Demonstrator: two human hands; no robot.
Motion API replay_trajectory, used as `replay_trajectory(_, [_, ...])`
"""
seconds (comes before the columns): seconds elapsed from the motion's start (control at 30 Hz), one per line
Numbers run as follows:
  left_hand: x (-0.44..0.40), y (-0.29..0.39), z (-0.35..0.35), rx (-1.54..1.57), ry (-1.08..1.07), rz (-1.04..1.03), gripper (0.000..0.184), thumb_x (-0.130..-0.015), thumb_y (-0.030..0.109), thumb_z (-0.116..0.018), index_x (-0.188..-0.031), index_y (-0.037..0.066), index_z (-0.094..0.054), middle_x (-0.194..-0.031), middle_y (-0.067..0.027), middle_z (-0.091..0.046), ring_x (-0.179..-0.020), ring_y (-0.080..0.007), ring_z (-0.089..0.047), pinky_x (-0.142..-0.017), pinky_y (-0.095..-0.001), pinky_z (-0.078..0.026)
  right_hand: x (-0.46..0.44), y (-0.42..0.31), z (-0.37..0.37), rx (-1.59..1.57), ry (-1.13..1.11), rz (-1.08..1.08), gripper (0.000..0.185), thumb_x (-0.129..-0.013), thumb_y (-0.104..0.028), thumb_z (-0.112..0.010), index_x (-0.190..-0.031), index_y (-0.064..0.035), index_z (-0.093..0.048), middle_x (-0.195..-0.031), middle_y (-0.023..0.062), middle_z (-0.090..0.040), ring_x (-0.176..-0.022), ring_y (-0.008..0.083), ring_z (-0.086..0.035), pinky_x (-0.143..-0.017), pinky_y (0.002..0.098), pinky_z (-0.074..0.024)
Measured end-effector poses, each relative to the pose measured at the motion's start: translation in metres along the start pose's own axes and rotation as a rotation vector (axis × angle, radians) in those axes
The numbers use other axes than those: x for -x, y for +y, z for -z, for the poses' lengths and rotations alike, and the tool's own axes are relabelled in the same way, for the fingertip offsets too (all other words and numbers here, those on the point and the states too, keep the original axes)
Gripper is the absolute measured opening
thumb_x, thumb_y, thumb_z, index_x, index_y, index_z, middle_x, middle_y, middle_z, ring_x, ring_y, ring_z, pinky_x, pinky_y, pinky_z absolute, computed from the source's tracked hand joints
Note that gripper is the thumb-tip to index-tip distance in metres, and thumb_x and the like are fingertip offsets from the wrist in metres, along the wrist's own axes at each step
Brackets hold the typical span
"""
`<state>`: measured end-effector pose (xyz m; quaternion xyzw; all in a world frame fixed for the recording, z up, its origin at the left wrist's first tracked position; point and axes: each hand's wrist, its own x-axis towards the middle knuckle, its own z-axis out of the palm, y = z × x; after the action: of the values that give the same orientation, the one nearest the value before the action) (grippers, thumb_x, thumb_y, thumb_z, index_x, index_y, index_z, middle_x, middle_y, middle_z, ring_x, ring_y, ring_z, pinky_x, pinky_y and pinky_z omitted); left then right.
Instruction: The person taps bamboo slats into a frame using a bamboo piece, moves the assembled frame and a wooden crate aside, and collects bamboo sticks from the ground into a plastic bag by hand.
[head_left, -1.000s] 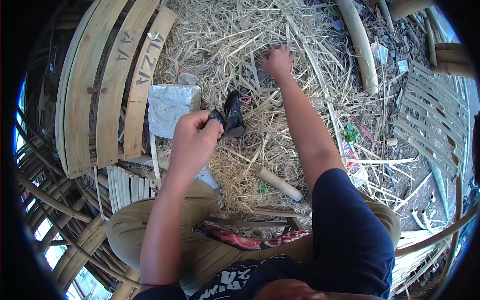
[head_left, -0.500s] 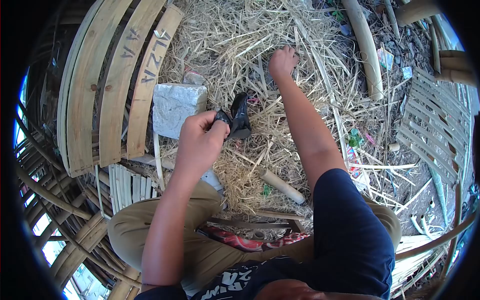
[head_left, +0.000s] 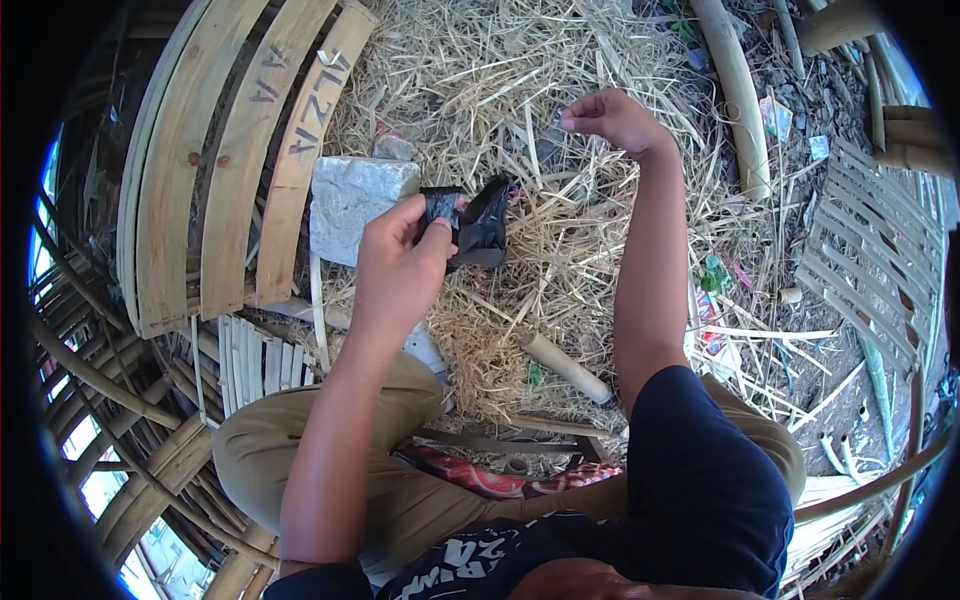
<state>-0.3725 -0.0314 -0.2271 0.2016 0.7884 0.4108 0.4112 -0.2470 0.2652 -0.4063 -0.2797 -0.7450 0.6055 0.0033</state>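
At the bottom of the frame, a red patterned cloth [head_left: 475, 477] lies between the person's bent legs [head_left: 300, 455]. Just beyond it, right of center, a short bamboo piece [head_left: 567, 368] rests on the straw [head_left: 560, 290], its long axis slanting from upper left to lower right.

Left of center, the left hand [head_left: 405, 250] grasps the black plastic [head_left: 482, 228] between thumb and fingers. The plastic spreads rightward from that grip, above the straw; its upper tip points up and to the right, and a dark fold slants down-left from there. It is crumpled, with no single clear long axis. Just left of it sits a pale stone block [head_left: 355, 210].

Farther up, right of center, the right hand [head_left: 618, 122] is over the straw, apart from the plastic, thumb and forefinger close together and pointing left; whether they pinch anything, I cannot tell. Lettered wooden slats [head_left: 300, 150] curve down the upper left, and a bamboo pole [head_left: 733, 90] lies at upper right.
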Motion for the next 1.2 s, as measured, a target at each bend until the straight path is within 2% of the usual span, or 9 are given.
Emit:
replay_trajectory(0.1, [0.001,0.002,-0.003,-0.001,0.018,0.019,0.028,-0.096,0.009,-0.055,-0.118,-0.001,-0.07,-0.077,0.0005,-0.059,-0.075,-0.0086,-0.059,-0.072,-0.0254,-0.046,0.013,-0.045,-0.025,0.013,-0.13,0.161,0.022,-0.087,-0.017,-0.08,-0.102,-0.0018,-0.077,-0.093,0.0055,-0.076,-0.084,0.0126,-0.069,-0.078,0.03,-0.0548])
replay_trajectory(0.2, [0.0,0.002,-0.003,0.002,0.026,0.013,0.028,-0.097,0.009,-0.055,-0.118,0.0,-0.071,-0.076,0.0012,-0.059,-0.075,-0.0086,-0.06,-0.07,-0.0253,-0.045,0.017,-0.087,-0.054,0.044,-0.409,0.291,0.021,-0.087,-0.017,-0.08,-0.102,-0.0021,-0.077,-0.092,0.0067,-0.076,-0.082,0.0143,-0.07,-0.073,0.0308,-0.0548])
replay_trajectory(0.3, [-0.002,-0.004,-0.002,0.008,0.049,-0.005,0.026,-0.098,0.01,-0.055,-0.116,0.001,-0.071,-0.075,0.0014,-0.059,-0.075,-0.0087,-0.061,-0.069,-0.0248,-0.045,0.021,-0.111,-0.082,0.155,-0.464,0.373,0.019,-0.086,-0.015,-0.077,-0.101,-0.0023,-0.078,-0.088,0.0091,-0.076,-0.08,0.0174,-0.071,-0.07,0.0329,-0.0547])
replay_trajectory(0.43, [-0.004,-0.004,0.002,0.035,0.104,-0.049,0.014,-0.098,0.004,-0.056,-0.099,-0.003,-0.068,-0.078,-0.0016,-0.063,-0.069,-0.0067,-0.062,-0.064,-0.0247,-0.052,0.01,-0.109,-0.113,0.371,-0.481,0.285,0.017,-0.082,-0.012,-0.075,-0.096,-0.0032,-0.079,-0.084,0.0118,-0.076,-0.075,0.0217,-0.071,-0.07,0.0359,-0.0544])
replay_trajectory(0.53, [-0.003,-0.004,0.004,0.047,0.105,-0.018,0.016,-0.098,0.004,-0.055,-0.104,-0.003,-0.069,-0.08,-0.0015,-0.064,-0.069,-0.0059,-0.061,-0.065,-0.0248,-0.052,0.01,-0.107,-0.122,0.36,-0.557,0.276,0.017,-0.081,-0.012,-0.074,-0.095,-0.0036,-0.079,-0.084,0.0124,-0.076,-0.075,0.0221,-0.071,-0.07,0.0364,-0.0543])
replay_trajectory(0.73, [-0.002,-0.007,0.008,0.035,0.077,-0.017,0.024,-0.098,0.004,-0.055,-0.116,-0.001,-0.07,-0.081,-0.0009,-0.064,-0.07,-0.005,-0.058,-0.068,-0.0248,-0.052,0.004,-0.1,-0.136,0.314,-0.514,0.231,0.016,-0.079,-0.011,-0.074,-0.092,-0.002,-0.078,-0.08,0.0125,-0.075,-0.072,0.0216,-0.071,-0.069,0.0363,-0.0535])
replay_trajectory(1.03, [-0.001,-0.006,0.008,0.094,0.094,-0.004,0.022,-0.097,0.003,-0.055,-0.113,-0.002,-0.07,-0.079,-0.0009,-0.063,-0.07,-0.0056,-0.058,-0.069,-0.0249,-0.052,0.003,-0.1,-0.142,0.126,-0.545,0.195,0.015,-0.08,-0.008,-0.073,-0.091,0.0017,-0.076,-0.081,0.0096,-0.076,-0.073,0.0175,-0.07,-0.068,0.0319,-0.0535])
replay_trajectory(1.13, [-0.001,-0.009,0.011,0.02,0.064,0.025,0.03,-0.099,0.009,-0.054,-0.124,0.004,-0.07,-0.077,0.0026,-0.059,-0.077,-0.0077,-0.061,-0.069,-0.0243,-0.044,0.002,-0.094,-0.143,0.155,-0.532,0.238,0.017,-0.081,-0.009,-0.075,-0.095,0.0016,-0.076,-0.084,0.0086,-0.077,-0.075,0.0155,-0.071,-0.07,0.0299,-0.0548])
replay_trajectory(1.2, [-0.002,-0.012,0.011,0.032,0.065,0.018,0.03,-0.099,0.009,-0.054,-0.124,0.004,-0.07,-0.077,0.0026,-0.059,-0.076,-0.0074,-0.06,-0.069,-0.024,-0.044,-0.001,-0.082,-0.13,0.075,-0.481,0.27,0.02,-0.081,-0.012,-0.077,-0.098,0.0,-0.077,-0.086,0.0093,-0.077,-0.077,0.0151,-0.072,-0.071,0.0297,-0.0558])
